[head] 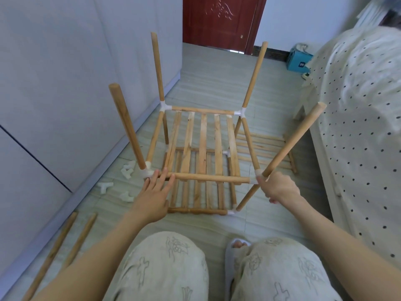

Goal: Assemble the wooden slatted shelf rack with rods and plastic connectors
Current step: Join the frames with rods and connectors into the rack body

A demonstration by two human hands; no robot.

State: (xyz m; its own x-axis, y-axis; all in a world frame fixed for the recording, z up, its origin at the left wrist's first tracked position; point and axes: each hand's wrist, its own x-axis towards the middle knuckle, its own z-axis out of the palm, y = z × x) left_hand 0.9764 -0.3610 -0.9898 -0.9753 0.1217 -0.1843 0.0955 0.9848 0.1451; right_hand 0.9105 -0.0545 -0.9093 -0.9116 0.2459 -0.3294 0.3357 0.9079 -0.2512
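**Two tiers up, four posts standing**

At the far left we see two loose rods point(65, 242) lying side by side on the tiled floor point(208, 77), along the base of the pale wardrobe point(65, 83). A little further in, a scatter of spare plastic connectors point(121, 181) rests on the tiles, near the rack's near-left corner.

Our left hand point(153, 198) is released: its fingers are straight and spread, the fingertips touching the near front rod point(208, 178) just beside the near-left connector point(147, 171). From that connector the near-left post point(127, 127) rises, tilted outward to the left.

In the middle stands the shelf rack point(201, 153) itself, on the floor directly ahead of our knees. Its upper slatted shelf point(202, 140) runs between the front and back rods, and a lower slatted shelf point(195, 192) shows beneath it at floor level. The far-left post point(158, 68) and far-right post point(255, 74) stand from white connectors at the back corners.

Our right hand point(278, 187) is curled round the near-right corner, grasping the base of the near-right post point(295, 140) where it meets its connector; that post leans out to the right. Behind it another slatted panel point(267, 146) lies flat on the floor beside the bed point(358, 127) with its dotted cover. A teal box point(298, 59) sits near the red door point(219, 20).
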